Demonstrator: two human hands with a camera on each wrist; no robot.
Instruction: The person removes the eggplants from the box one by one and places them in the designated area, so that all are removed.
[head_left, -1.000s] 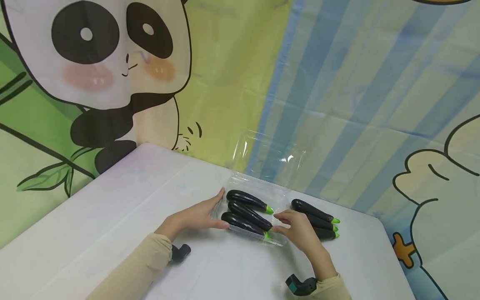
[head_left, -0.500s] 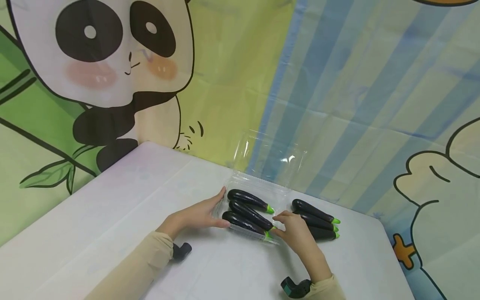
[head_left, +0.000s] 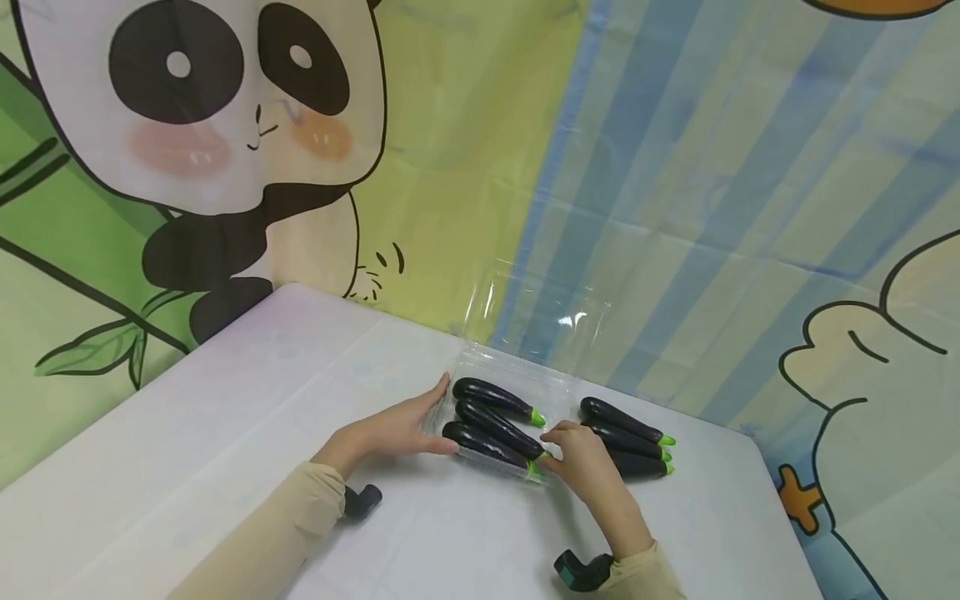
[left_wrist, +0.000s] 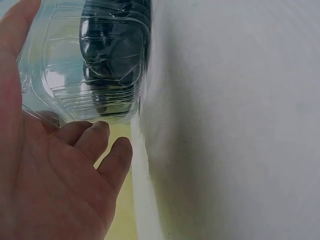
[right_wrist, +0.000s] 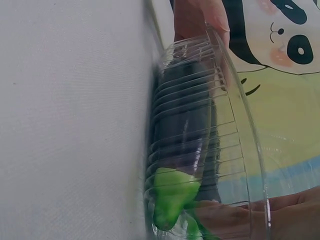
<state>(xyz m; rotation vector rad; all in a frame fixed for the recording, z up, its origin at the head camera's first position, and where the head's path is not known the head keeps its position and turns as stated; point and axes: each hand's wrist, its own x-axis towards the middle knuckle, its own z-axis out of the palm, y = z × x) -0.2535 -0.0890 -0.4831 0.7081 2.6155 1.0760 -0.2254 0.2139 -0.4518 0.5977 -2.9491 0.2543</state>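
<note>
A clear plastic container (head_left: 487,360) with a hinged lid stands on the table, holding three dark glossy eggplants with green stems. My left hand (head_left: 397,427) holds the container's left end, thumb along the near wall and index finger reaching the far corner. In the left wrist view, its other fingers (left_wrist: 115,155) lie by the ribbed end wall. My right hand (head_left: 588,458) pinches the stem end of the middle eggplant (head_left: 495,427) at the container's right end. Through the plastic, the right wrist view shows its fingers (right_wrist: 220,212) behind the nearest eggplant's green cap (right_wrist: 172,192).
The raised lid (head_left: 540,312) leans back towards the printed backdrop (head_left: 442,167). Three more eggplants (head_left: 626,437) lie side by side on the white table (head_left: 337,350), right of the container and partly behind my right hand. Each wrist carries a black camera (head_left: 363,502).
My right hand has moved slightly left and closer onto the middle eggplant's stem end. My left hand keeps its place on the container.
</note>
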